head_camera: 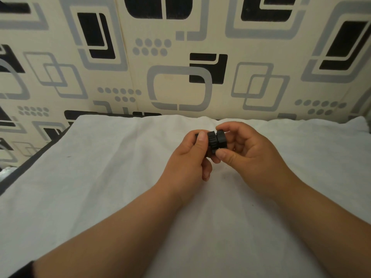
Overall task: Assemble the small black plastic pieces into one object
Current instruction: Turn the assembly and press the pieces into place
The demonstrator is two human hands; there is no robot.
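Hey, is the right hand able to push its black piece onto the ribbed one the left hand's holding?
Probably yes. The right hand pinches its black piece right beside the ribbed piece in the left hand, with nothing between them.

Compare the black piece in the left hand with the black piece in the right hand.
The left piece has a ridged, gear-like rim; the right piece looks smoother. The left hand covers much of its piece; the right hand pinches its piece between fingertips and thumb. Both are small, black, and meet end to end.
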